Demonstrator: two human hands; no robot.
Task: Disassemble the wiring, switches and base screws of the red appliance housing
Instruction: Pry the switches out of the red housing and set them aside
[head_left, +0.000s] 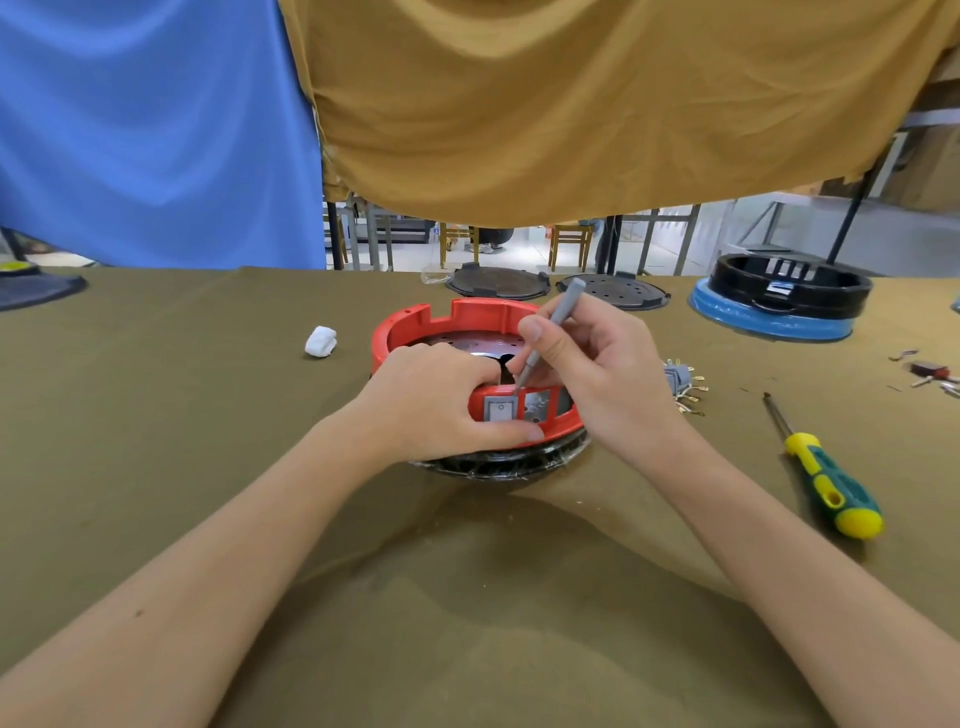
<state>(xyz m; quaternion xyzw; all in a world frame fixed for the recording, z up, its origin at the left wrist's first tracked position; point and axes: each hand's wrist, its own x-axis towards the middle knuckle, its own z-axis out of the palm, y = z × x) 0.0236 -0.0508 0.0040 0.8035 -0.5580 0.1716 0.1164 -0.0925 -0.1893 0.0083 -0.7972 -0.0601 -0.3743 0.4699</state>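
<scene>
Olive tablecloth (208, 441), left hand (441, 400) gripping red housing (400, 332), right hand (608, 374) pinching grey tool (550, 332), hanging cloths behind.

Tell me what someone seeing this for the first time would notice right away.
The red appliance housing at the table's centre draws the eye, with both hands on its near wall. The left hand grips the wall beside a grey switch, while the right hand holds a slim grey tool with its tip at the switch's top edge. A green and yellow screwdriver lies to the right.
</scene>
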